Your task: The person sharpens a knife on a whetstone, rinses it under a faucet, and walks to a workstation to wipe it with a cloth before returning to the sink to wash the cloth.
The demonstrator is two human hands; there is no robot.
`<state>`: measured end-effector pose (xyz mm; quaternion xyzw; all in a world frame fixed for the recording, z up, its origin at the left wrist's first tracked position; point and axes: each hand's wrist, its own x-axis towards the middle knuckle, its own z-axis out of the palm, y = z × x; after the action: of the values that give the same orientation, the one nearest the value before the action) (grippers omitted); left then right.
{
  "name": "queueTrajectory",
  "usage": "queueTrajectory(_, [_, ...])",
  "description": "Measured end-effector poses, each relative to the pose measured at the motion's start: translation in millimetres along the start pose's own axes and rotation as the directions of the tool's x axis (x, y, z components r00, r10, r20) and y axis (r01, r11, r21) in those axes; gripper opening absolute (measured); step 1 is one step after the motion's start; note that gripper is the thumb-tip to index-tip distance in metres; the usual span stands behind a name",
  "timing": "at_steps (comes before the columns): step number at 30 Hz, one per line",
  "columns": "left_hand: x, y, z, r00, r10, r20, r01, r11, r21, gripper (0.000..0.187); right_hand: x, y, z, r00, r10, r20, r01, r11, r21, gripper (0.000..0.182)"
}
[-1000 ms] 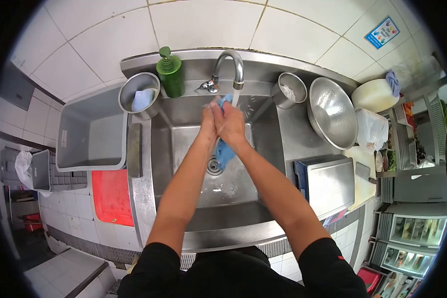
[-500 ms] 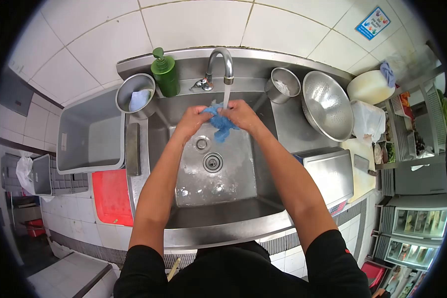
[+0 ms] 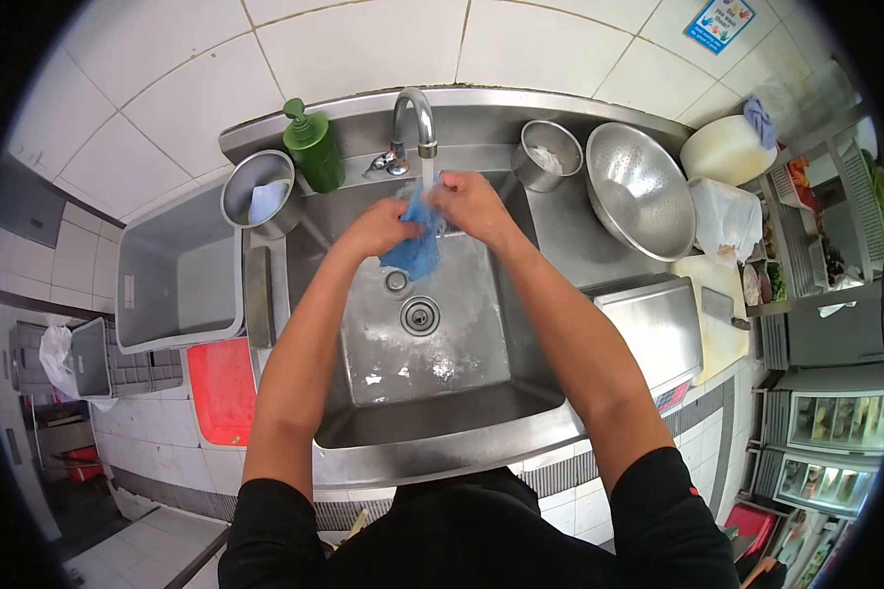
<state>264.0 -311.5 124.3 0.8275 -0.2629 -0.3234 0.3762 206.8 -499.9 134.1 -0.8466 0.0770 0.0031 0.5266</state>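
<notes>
A wet blue cloth [image 3: 414, 253] hangs between my two hands under the stream from the curved metal faucet [image 3: 413, 108]. My left hand [image 3: 375, 228] is closed on its left side. Gripping the upper right part, close to the running water, is my right hand [image 3: 469, 204]; its fingertips are partly hidden by the water and cloth. Both hands are above the steel sink [image 3: 427, 368], whose round drain [image 3: 419, 315] shows below the cloth.
Left of the sink are a green pump bottle [image 3: 314, 152], a steel pot [image 3: 258, 194] holding a pale cloth, a grey tub [image 3: 182, 280] and a red board [image 3: 219, 393]. To the right stand a small steel pot [image 3: 548, 155], a colander [image 3: 640, 191] and a metal-topped appliance [image 3: 653, 329].
The blue cloth was bunched up between my hands and now hangs more spread out. My left hand has moved slightly down relative to the faucet. The camera view has shifted a little.
</notes>
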Motion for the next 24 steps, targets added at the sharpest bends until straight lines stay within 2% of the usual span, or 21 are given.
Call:
queueTrajectory(1, [2.2, 3.9, 0.0, 1.0, -0.002, -0.001, 0.002, 1.0, 0.0, 0.025, -1.0, 2.4, 0.5, 1.0, 0.0, 0.002, 0.0, 1.0, 0.001, 0.027])
queueTrajectory(3, [8.3, 12.0, -0.4, 0.999, -0.004, -0.038, 0.01, 0.987, 0.158, 0.03, -2.8, 13.9, -0.2, 0.99, -0.084, -0.115, 0.103, 0.98, 0.171, 0.032])
queueTrajectory(4, [6.9, 17.5, 0.3, 0.999, -0.007, -0.035, 0.012, 0.987, 0.158, 0.03, -4.2, 32.0, 3.1, 0.99, -0.081, -0.115, 0.1, 0.98, 0.173, 0.032])
queueTrajectory(6, [1.7, 32.0, -4.6, 0.987, 0.127, -0.098, -0.144, 0.971, -0.192, 0.028, -6.3, 71.3, 14.3, 0.951, 0.078, -0.299, 0.04, 0.928, 0.37, 0.037])
queueTrajectory(7, [-2.7, 36.5, -5.2, 0.987, 0.128, -0.099, -0.145, 0.971, -0.188, 0.028, -13.9, 73.3, 21.2, 0.951, 0.076, -0.301, 0.044, 0.927, 0.372, 0.037])
queueTrajectory(8, [-9.0, 39.9, -2.6, 0.974, 0.104, -0.199, -0.177, 0.901, -0.396, 0.029, -24.8, 76.2, 31.9, 0.871, 0.459, -0.178, -0.287, 0.767, 0.573, 0.04])
queueTrajectory(9, [-12.2, 41.5, -0.1, 0.956, 0.057, -0.287, -0.221, 0.785, -0.579, 0.029, -30.4, 77.4, 40.6, 0.659, 0.752, 0.021, -0.547, 0.46, 0.699, 0.042])
queueTrajectory(10, [-0.9, 21.3, 9.2, 0.957, 0.055, -0.285, -0.218, 0.787, -0.578, 0.029, -27.6, 75.6, 46.6, 0.658, 0.752, 0.024, -0.548, 0.457, 0.701, 0.042])
queueTrajectory(12, [32.2, -36.1, 32.6, 0.917, -0.237, -0.321, -0.115, 0.614, -0.781, 0.037, -14.4, 69.2, 57.5, 0.865, 0.45, 0.221, -0.362, 0.255, 0.897, 0.046])
queueTrajectory(13, [26.0, -29.2, 38.5, 0.918, -0.237, -0.319, -0.112, 0.616, -0.78, 0.037, -4.3, 70.4, 63.0, 0.865, 0.451, 0.221, -0.361, 0.251, 0.898, 0.046])
queueTrajectory(14, [18.6, -21.1, 51.4, 0.945, -0.278, -0.172, -0.07, 0.341, -0.937, 0.042, 7.3, 70.7, 67.4, 0.943, 0.326, 0.071, -0.271, 0.625, 0.732, 0.046])
queueTrajectory(15, [15.3, -13.6, 60.9, 0.962, -0.271, -0.018, -0.01, 0.032, -0.999, 0.047, 14.0, 71.8, 72.3, 0.99, 0.142, -0.019, -0.12, 0.889, 0.442, 0.047])
queueTrajectory(16, [23.3, -15.3, 67.1, 0.963, -0.271, -0.014, -0.007, 0.029, -1.0, 0.047, 8.2, 51.4, 70.3, 0.989, 0.147, -0.019, -0.123, 0.889, 0.441, 0.047])
queueTrajectory(17, [34.6, -20.4, 74.5, 0.976, -0.215, -0.016, -0.041, -0.112, -0.993, 0.041, 0.9, 32.1, 67.7, 0.962, 0.158, -0.221, -0.132, 0.983, 0.129, 0.046])
queueTrajectory(18, [46.1, -28.2, 82.0, 0.986, -0.161, -0.028, -0.069, -0.251, -0.965, 0.035, -6.8, 12.9, 67.4, 0.909, 0.096, -0.405, -0.188, 0.963, -0.192, 0.045])
queueTrajectory(19, [59.4, -36.8, 89.4, 0.986, -0.162, -0.029, -0.07, -0.255, -0.964, 0.035, -8.9, 5.4, 72.4, 0.91, 0.096, -0.403, -0.187, 0.963, -0.195, 0.045])
queueTrajectory(20, [73.0, -46.0, 97.9, 0.975, 0.174, -0.138, -0.075, -0.329, -0.941, 0.043, -10.4, 0.6, 77.9, 0.896, 0.057, -0.44, -0.176, 0.956, -0.235, 0.045])
queueTrajectory(21, [78.0, -44.8, 100.0, 0.84, 0.479, -0.255, -0.051, -0.398, -0.916, 0.05, -11.8, -3.3, 80.1, 0.879, 0.019, -0.476, -0.168, 0.947, -0.273, 0.045])
queueTrajectory(22, [80.5, -45.7, 101.6, 0.843, 0.477, -0.247, -0.043, -0.399, -0.916, 0.05, -12.2, -6.0, 78.7, 0.878, 0.028, -0.478, -0.178, 0.946, -0.271, 0.045])
queueTrajectory(24, [79.2, -45.8, 100.8, 0.915, 0.317, -0.251, -0.136, -0.345, -0.929, 0.042, -7.5, -9.8, 73.7, 0.892, -0.021, -0.451, -0.082, 0.975, -0.206, 0.046])
